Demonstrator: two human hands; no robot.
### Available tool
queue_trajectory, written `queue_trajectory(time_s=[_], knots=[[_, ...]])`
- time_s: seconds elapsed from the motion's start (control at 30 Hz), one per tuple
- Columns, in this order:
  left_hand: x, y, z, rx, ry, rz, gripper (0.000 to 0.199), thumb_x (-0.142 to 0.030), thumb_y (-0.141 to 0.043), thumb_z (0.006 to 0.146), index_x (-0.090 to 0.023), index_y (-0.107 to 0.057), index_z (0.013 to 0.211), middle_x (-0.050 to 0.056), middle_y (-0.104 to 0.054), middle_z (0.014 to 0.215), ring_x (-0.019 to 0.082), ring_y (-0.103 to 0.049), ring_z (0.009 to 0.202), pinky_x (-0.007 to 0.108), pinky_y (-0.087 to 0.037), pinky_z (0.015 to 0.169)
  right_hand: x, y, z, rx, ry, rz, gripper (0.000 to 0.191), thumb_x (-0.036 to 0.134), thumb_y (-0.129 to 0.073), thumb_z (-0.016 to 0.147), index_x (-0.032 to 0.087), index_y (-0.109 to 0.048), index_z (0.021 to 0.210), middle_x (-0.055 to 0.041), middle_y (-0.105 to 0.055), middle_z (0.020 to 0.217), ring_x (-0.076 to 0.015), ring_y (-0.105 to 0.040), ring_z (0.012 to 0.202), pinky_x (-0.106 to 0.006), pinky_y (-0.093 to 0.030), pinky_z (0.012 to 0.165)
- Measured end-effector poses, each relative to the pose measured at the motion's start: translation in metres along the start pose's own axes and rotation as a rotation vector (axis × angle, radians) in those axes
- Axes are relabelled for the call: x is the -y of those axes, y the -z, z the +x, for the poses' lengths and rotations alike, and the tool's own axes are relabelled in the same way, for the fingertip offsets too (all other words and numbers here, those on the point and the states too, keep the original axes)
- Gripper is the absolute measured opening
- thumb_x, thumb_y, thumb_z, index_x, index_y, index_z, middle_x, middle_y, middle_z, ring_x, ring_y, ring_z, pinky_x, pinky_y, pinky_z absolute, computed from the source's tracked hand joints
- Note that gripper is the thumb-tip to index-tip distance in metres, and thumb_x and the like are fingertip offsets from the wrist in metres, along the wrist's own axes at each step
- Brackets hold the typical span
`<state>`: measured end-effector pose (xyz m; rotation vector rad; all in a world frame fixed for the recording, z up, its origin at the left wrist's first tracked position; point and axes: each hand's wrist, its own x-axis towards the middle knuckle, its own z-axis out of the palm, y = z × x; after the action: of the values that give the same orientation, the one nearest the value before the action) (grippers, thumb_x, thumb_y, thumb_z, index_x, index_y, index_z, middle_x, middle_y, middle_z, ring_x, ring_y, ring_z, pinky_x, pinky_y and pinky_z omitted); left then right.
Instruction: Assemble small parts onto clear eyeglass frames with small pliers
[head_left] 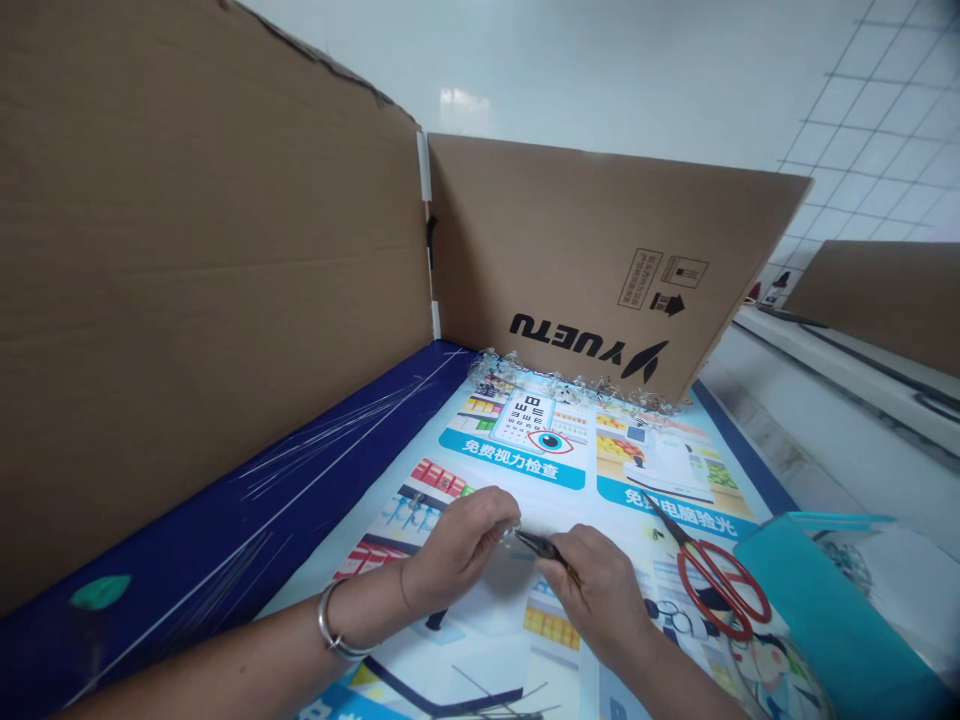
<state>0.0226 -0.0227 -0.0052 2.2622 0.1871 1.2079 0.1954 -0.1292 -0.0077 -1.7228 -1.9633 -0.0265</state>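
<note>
Near the centre, my left hand [466,540] pinches a small clear, shiny piece [511,530] between thumb and fingertips. Dark-jawed pliers [541,546] are in my right hand [600,590], their tips pointing left and meeting or nearly touching that piece. Both hands are above a printed poster [517,505] with pictures and an eye chart. The piece is too small to make out in detail.
Red-handled scissors [716,585] lie right of my right hand, beside a teal box [832,610]. Cardboard panels [600,240] stand behind and left. Clear wiry pieces [585,388] line the back panel's foot. Thin strands [322,430] lie left; dark wires [495,700] lie in front.
</note>
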Motion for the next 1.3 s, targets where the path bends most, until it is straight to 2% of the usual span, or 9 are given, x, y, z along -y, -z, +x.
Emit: queue_trajectory(time_s=[0.4, 0.7, 0.97, 1.3], knots=[[-0.001, -0.001, -0.001, 0.006, 0.129, -0.046, 0.013, -0.011, -0.036, 0.086, -0.017, -0.048, 0.085, 0.003, -0.050, 0.074, 0.012, -0.045, 0.068, 0.025, -0.037, 0.063, 0.002, 0.002, 0.001, 0.111, -0.046, 0.030, 0.031, 0.042, -0.037, 0.088, 0.019, -0.055, 0.079, -0.0026, -0.054, 0.072, -0.0140, -0.049, 0.067, -0.024, -0.033, 0.060], [-0.010, 0.000, 0.011, 0.003, 0.414, -0.207, 0.019, -0.022, -0.035, 0.089, -0.015, -0.050, 0.078, 0.001, -0.050, 0.073, 0.010, -0.047, 0.066, 0.023, -0.038, 0.062, 0.001, 0.002, 0.000, 0.100, -0.068, 0.058, 0.031, 0.043, -0.036, 0.088, 0.020, -0.054, 0.076, -0.0014, -0.053, 0.071, -0.0134, -0.049, 0.067, -0.023, -0.033, 0.060], [-0.014, -0.001, 0.018, -0.048, 0.611, -0.506, 0.020, -0.029, -0.036, 0.088, -0.017, -0.046, 0.076, -0.002, -0.049, 0.071, 0.007, -0.044, 0.057, 0.021, -0.037, 0.056, 0.000, 0.004, 0.003, 0.086, -0.120, 0.125, 0.029, 0.041, -0.036, 0.088, 0.020, -0.051, 0.074, -0.0004, -0.051, 0.069, -0.0131, -0.047, 0.067, -0.023, -0.033, 0.060], [-0.013, -0.003, 0.018, -0.065, 0.642, -0.521, 0.022, -0.032, -0.037, 0.088, -0.016, -0.044, 0.074, -0.002, -0.048, 0.069, 0.007, -0.043, 0.054, 0.021, -0.036, 0.054, 0.002, 0.006, 0.003, 0.087, -0.104, 0.100, 0.029, 0.040, -0.037, 0.088, 0.020, -0.052, 0.073, -0.0008, -0.052, 0.069, -0.0131, -0.048, 0.067, -0.023, -0.035, 0.060]])
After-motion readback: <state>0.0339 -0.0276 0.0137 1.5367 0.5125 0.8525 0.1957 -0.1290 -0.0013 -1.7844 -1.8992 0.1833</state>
